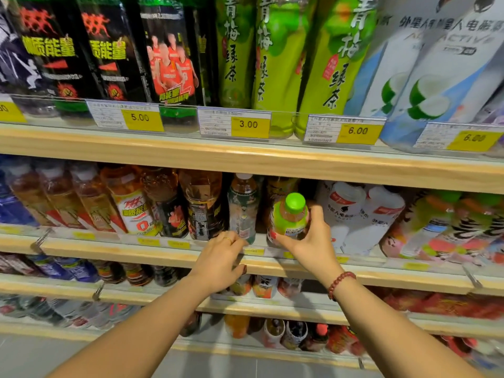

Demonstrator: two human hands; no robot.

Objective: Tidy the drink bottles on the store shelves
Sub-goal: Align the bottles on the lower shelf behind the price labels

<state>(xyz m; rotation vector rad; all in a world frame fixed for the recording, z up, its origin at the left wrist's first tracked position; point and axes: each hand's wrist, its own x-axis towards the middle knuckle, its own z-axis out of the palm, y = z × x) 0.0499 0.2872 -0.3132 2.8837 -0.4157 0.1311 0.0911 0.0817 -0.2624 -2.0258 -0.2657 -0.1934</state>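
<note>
Right hand (pixel 311 241): closed round the body of a small clear plastic bottle with a lime-green screw cap and green label (pixel 290 218); your thumb sits low on the front and your fingers (pixel 317 214) wrap behind. The bottle stands at the front edge of the pale wooden second shelf (pixel 191 255), tipped slightly toward you.

Left hand (pixel 222 257): not gripping anything, fingers loosely curled over the shelf lip, fingertips touching or nearly touching the foot of a slim amber tea bottle with a white cap and dark green label (pixel 242 208).

Handling, as judged: full, so moderately heavy for its size; thin walls likely to give under a hard squeeze; label film probably slick. Hold at mid-body, below the shoulder, not by the cap.

Neighbours: white-bodied bottles with red-marked labels (pixel 354 214) just right; a gap behind.
</note>
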